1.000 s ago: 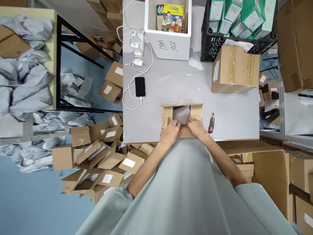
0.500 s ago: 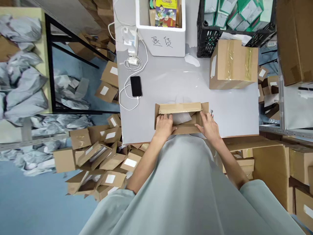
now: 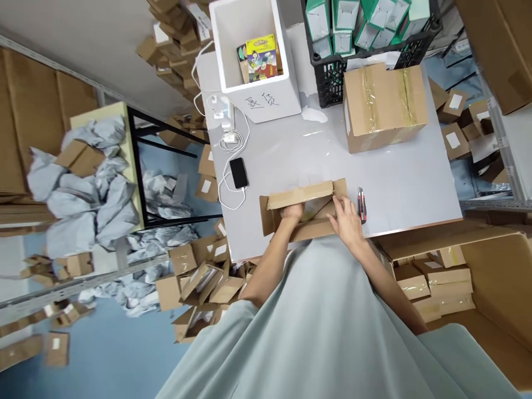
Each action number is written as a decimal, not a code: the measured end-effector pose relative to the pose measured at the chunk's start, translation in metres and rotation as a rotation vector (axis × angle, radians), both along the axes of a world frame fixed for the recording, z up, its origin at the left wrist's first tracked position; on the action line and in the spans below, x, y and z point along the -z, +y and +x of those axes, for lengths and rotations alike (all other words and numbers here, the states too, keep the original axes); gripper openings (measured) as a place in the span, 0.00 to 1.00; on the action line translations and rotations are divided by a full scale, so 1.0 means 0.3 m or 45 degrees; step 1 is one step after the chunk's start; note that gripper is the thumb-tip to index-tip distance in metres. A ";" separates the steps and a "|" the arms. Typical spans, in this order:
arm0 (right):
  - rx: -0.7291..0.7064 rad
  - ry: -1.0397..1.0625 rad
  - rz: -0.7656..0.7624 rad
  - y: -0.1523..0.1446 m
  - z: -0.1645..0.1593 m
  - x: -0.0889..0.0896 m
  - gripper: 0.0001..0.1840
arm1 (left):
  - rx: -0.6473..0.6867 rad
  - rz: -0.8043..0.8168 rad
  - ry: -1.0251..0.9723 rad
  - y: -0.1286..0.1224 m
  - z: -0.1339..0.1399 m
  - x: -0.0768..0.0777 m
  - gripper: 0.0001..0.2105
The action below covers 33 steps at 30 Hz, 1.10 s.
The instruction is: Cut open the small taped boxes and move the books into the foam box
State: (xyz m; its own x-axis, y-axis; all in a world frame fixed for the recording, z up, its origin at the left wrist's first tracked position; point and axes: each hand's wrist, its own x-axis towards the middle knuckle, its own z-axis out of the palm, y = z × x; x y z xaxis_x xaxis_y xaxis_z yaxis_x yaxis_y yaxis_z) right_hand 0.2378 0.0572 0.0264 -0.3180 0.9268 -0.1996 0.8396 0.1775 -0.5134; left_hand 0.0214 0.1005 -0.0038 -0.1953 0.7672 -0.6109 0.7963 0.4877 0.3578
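An open cardboard box point(image 3: 316, 228) stands at the near edge of the table, its flaps spread. My left hand point(image 3: 293, 211) reaches down into it under the far flap. Its fingers are hidden inside, so I cannot see what they touch. My right hand point(image 3: 348, 220) lies at the box's right end, fingers stretched and apart, touching the cardboard rim and flap. Something pale shows inside the box, too covered to name. Just right of that hand lies a red and black box cutter point(image 3: 361, 206).
On the grey table point(image 3: 286, 155) are a taped carton point(image 3: 384, 111), a white foam box point(image 3: 266, 105), a black crate point(image 3: 332, 80) of green-white boxes, and a charging phone point(image 3: 239, 173). Cartons pile up at the left; a large open carton point(image 3: 490, 277) stands at the right.
My left hand has gone from the near rim down into the box. My right hand stays at the right end. The view has turned, and the box cutter now shows fully.
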 end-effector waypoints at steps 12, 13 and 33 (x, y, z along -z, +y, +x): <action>0.207 0.458 0.149 -0.002 0.043 -0.052 0.46 | -0.294 0.573 -0.252 -0.313 -0.072 -0.360 0.12; 0.231 0.512 0.127 -0.001 0.039 -0.087 0.48 | -0.450 0.642 -0.324 -0.324 -0.086 -0.402 0.15; 0.702 1.361 -0.770 -0.018 -0.136 -0.362 0.29 | -1.172 0.612 -1.371 -0.308 -0.253 -0.392 0.37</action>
